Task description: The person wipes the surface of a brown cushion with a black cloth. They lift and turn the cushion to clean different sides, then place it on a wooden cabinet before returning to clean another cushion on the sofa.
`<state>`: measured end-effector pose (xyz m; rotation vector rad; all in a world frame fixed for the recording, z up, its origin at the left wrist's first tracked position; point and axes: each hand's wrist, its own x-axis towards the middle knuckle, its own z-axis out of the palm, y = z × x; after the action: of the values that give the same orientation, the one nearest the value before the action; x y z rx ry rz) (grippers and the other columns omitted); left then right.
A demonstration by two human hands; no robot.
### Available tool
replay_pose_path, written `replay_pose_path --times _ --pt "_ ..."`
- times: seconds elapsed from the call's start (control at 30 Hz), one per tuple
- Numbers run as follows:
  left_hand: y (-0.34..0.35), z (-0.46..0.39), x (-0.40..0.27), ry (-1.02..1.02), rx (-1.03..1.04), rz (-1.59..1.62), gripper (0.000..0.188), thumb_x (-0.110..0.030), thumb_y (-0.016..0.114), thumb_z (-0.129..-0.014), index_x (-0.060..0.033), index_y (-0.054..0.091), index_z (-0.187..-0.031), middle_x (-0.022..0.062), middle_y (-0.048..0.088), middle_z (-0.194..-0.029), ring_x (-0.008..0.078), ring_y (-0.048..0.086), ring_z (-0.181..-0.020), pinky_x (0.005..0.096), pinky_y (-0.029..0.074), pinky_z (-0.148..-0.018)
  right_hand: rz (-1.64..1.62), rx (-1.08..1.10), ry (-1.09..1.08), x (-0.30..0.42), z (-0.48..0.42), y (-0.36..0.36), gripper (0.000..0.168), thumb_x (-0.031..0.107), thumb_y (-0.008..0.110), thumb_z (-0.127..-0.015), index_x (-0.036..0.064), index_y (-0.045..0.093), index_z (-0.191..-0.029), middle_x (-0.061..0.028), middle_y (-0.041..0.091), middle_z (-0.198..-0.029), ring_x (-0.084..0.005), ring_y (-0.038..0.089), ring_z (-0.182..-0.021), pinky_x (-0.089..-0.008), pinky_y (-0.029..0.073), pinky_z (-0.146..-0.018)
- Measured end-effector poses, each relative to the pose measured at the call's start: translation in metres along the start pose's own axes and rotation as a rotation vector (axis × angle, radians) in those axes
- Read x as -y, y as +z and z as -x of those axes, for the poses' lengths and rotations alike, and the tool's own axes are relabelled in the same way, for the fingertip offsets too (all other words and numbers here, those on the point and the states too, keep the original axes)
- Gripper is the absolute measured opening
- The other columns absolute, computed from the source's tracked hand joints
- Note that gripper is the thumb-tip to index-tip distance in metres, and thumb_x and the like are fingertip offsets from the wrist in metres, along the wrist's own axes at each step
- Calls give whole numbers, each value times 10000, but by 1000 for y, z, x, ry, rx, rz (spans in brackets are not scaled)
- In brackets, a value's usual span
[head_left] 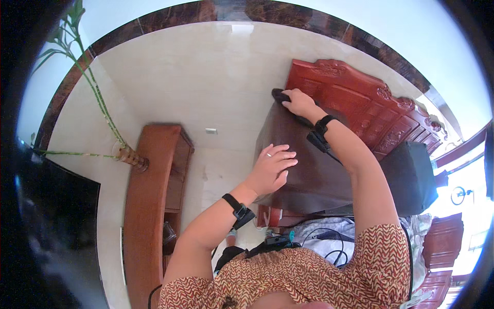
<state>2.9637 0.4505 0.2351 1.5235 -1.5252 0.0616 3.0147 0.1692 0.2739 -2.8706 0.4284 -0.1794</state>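
My right hand is closed over a dark cloth at the far left corner of a piece of furniture with a smooth dark brown cover. Some of the dark material also shows beneath the wrist. Over the near left part of the same cover is my left hand, its fingers apart and nothing in it, with a ring on one finger. Whether it touches the cover cannot be told. Both wrists wear black straps with small devices. Behind the cover rises a carved red wooden headboard.
A brown wooden cabinet bears a vase with tall green bamboo stalks. A large black screen stands at the far left. Dark boxy furniture and rumpled bedding lie to the right, with a black cable nearby.
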Motion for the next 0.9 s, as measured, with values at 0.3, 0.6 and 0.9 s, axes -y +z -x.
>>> replay_pose_path --times 0.3,0.6,0.9 --pt "-6 30 20 -2 -237 -284 932 -470 758 -706 -82 330 -1437 290 190 -1513 469 191 -1403 585 193 -1113 -117 137 -392 83 84 -15 353 163 633 -831 91 631 -1177 -164 536 -1300 -365 569 -1126 -432 472 -964" --pt "5 24 21 120 -308 -308 1068 -658 755 -640 -67 310 -1411 259 200 -1529 464 206 -1424 688 144 -1077 -161 85 -258 133 247 -49 403 153 682 -786 86 609 -1177 -184 505 -1328 -388 592 -1080 -437 507 -904" --pt "16 -12 -9 76 1 -78 1034 -360 868 -623 -51 319 -1442 189 490 -1386 377 462 -1284 455 368 -1077 -162 14 -122 73 279 -67 394 54 683 -718 117 622 -1102 -105 561 -1214 -340 617 -1009 -415 517 -862"
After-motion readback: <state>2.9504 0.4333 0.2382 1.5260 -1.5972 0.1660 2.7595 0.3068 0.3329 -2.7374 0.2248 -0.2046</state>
